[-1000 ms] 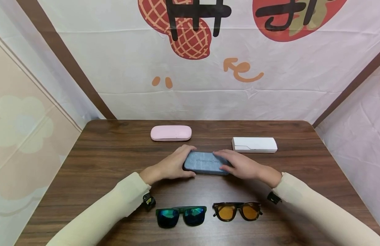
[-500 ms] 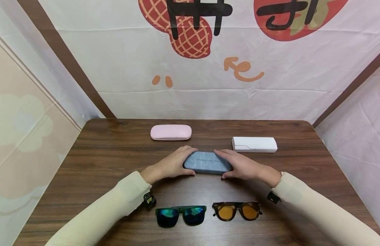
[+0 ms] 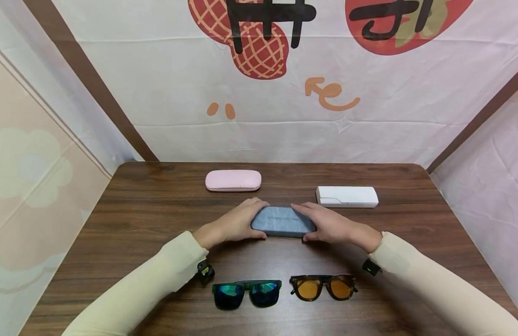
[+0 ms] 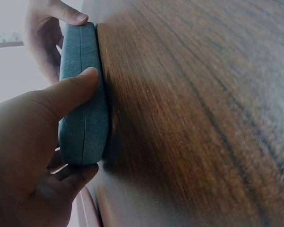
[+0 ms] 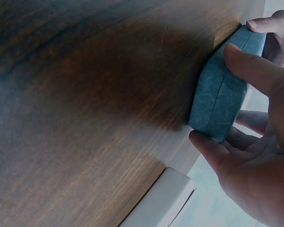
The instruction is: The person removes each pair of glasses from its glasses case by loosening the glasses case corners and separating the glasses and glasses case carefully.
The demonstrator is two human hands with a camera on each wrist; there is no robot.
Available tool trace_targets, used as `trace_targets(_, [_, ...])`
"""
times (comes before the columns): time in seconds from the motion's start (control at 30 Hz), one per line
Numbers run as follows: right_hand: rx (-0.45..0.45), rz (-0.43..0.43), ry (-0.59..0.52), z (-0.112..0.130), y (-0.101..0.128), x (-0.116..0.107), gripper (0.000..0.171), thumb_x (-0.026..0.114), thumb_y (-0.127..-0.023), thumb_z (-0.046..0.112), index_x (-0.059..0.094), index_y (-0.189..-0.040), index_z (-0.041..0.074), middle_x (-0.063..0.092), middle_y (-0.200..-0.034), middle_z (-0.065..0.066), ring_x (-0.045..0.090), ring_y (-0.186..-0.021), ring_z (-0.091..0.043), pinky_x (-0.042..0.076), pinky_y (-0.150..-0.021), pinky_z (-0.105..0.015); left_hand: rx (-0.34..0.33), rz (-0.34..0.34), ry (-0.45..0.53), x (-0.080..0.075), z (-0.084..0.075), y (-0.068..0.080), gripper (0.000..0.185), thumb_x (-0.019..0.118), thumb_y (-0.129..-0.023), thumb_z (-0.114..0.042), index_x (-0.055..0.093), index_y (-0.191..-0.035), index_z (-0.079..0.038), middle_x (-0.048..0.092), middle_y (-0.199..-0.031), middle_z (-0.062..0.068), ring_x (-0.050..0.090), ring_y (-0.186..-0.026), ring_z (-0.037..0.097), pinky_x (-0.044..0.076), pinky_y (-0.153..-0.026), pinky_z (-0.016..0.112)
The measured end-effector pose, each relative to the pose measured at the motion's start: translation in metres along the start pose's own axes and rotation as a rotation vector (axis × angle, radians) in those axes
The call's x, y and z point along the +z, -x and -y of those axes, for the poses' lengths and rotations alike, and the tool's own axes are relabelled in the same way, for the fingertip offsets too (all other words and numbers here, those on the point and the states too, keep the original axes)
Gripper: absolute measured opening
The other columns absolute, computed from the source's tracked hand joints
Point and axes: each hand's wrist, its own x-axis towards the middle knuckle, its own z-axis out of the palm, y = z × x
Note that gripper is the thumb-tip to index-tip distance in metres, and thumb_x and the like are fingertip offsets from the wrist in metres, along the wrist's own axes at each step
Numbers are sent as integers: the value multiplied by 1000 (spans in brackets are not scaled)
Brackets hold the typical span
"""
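A grey-blue glasses case lies shut in the middle of the wooden table. My left hand grips its left end, thumb on the near edge and fingers over the far edge. My right hand grips its right end the same way. In the left wrist view the case sits between thumb and fingers, flat on the wood. In the right wrist view the case is pinched at its end by the thumb and fingers.
A pink case lies at the back left and a white case at the back right. Near the front edge lie sunglasses with blue-green lenses and a tortoiseshell pair with orange lenses. A printed cloth backdrop stands behind the table.
My right hand has slid from lying over the case's top to gripping its right end. The left hand and the case have barely moved.
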Motion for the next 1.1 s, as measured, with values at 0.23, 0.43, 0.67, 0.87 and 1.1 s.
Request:
trace_targets(0.23, [21, 8, -14, 1, -1, 0, 86, 83, -87, 19, 35, -156, 1, 47, -149, -20, 51, -130, -30, 45, -105, -47, 0, 7, -7, 1, 0, -1, 78, 86, -84, -33, 49, -142, 2, 56, -132, 11, 52, -118, 23, 44, -102, 41])
trace_targets(0.43, [23, 15, -21, 2, -2, -1, 85, 83, -87, 18, 36, -156, 1, 48, -148, -20, 51, -130, -30, 45, -105, -47, -7, 12, -10, -1, -1, 0, 77, 87, -82, -34, 51, -141, 2, 56, -131, 11, 52, -117, 23, 45, -102, 41])
trace_targets(0.67, [17, 6, -7, 6, -5, -6, 85, 84, -86, 18, 37, -156, 1, 50, -147, -18, 53, -129, -29, 45, -105, -47, -15, -3, 0, -8, -2, 2, 76, 88, -81, -32, 52, -139, 1, 56, -127, 11, 52, -114, 22, 46, -101, 40])
trace_targets(0.87, [8, 2, 8, 9, -11, -11, 85, 83, -87, 19, 36, -156, 2, 50, -147, -19, 53, -129, -31, 46, -105, -47, -17, -21, -3, -15, 1, 2, 76, 87, -81, -30, 51, -140, 1, 55, -129, 11, 52, -115, 22, 45, -101, 39])
trace_targets(1.1, [9, 13, 0, 12, -19, -18, 85, 82, -88, 19, 35, -157, 4, 48, -148, -19, 53, -129, -30, 45, -105, -47, -30, -29, -2, -23, 4, 4, 76, 87, -82, -29, 50, -141, 1, 55, -133, 13, 51, -118, 24, 45, -102, 41])
